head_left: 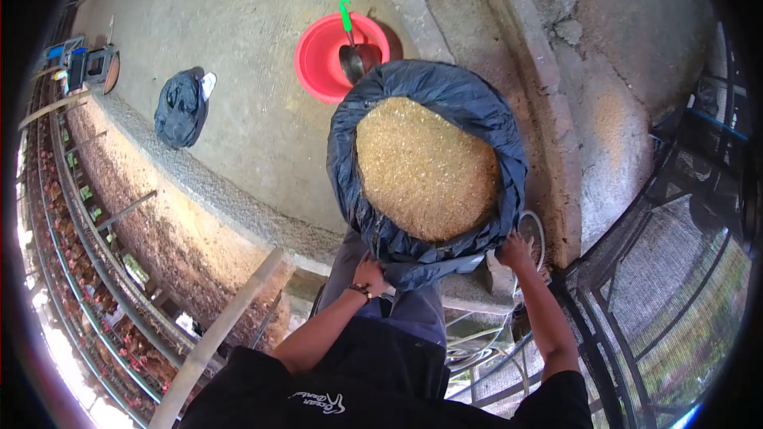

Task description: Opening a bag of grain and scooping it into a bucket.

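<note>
- Far left of the frame: a row of cages [77,258] with brown birds in it curves down toward the lower edge.
- Lower left: a pale wooden beam [218,338] slants across.
- Upper left: a crumpled dark bag [178,111] with a white patch at its side lies on the concrete floor [254,103].
- Upper middle: a red basin [311,59] stands just beyond the large bag; a scoop [350,52] leans in it, green handle up, dark blade down.
- Below the middle: the left hand [369,273], a dark bracelet [361,291] on its wrist, is at the lower left edge of the large bag; whether its fingers are clamped cannot be told.
- Centre: the large black bag [485,99] stands open, its rim loosely folded around a broad mound of yellowish-brown grainy feed [425,167].
- Right of that: the right hand [515,253] has its fingers closed on the bag's lower right rim.
- Just beside it: a pale hose [541,238] loops.
- Far right: dark mesh panels [660,262].
</note>
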Available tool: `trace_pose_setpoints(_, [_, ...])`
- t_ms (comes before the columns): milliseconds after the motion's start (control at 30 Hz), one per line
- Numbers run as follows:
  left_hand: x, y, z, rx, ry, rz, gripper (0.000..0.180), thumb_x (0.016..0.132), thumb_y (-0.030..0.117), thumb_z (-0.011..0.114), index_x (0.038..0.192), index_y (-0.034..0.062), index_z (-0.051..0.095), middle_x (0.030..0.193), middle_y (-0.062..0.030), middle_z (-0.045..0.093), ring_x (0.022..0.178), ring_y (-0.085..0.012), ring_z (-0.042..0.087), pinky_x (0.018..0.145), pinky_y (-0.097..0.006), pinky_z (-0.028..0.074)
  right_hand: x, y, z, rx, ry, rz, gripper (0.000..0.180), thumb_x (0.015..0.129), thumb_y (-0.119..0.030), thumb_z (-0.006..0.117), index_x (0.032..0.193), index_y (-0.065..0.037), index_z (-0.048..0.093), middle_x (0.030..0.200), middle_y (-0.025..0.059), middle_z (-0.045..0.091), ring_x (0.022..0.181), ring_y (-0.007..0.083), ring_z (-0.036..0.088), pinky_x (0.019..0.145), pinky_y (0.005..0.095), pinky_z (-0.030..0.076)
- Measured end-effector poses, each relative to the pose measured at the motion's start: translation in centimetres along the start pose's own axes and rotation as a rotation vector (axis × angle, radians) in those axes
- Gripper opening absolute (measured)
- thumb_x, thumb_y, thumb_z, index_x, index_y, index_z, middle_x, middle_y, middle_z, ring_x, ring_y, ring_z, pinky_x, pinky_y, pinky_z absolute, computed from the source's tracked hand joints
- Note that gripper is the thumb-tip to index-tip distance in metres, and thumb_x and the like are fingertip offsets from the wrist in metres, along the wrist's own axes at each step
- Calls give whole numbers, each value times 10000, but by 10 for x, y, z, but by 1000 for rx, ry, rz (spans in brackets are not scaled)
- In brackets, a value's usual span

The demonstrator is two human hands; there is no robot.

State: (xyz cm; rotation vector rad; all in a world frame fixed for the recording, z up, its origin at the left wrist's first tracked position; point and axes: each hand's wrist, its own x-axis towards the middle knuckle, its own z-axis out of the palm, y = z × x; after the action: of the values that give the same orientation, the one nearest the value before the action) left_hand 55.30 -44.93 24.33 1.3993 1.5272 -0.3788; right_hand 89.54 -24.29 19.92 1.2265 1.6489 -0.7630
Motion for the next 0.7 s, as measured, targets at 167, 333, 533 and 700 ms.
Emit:
trace_pose_setpoints(167, [-10,-40,-13,185,-281,-145,270,725,271,572,877,84,694,915,-154,662,957,-316,615,1059,-437,305,34,72,16,-151,-45,205,658,835,-380,488,1393,-62,345,1428,150,386,1293,421,370,1059,651,144])
trace_pose_setpoints(333, [-3,-69,12,-182,-33,-146,267,823,263,497,928,116,693,930,-121,677,935,-302,615,920,-412,435,85,119,28,-13,-53,282,540,837,-382,533,1319,-150,461,1337,150,498,1209,369,492,972,645,296])
trace_pose_setpoints(533, [12,-138,-35,-990,371,-589,363,906,304,479,1162,73,592,1107,-110,627,981,-224,599,832,-323,455,47,101,86,1462,-196,394,488,849,-388,532,1266,-145,461,1300,131,506,1100,341,561,888,573,425])
trace_pose_setpoints(700, [58,-158,-193,-1310,833,-419,580,930,448,453,1346,43,443,1346,-130,484,1226,-266,466,1008,-377,358,-21,44,66,2687,-389,-239,692,844,-551,466,1355,-90,392,1378,112,437,1265,264,417,1027,500,323])
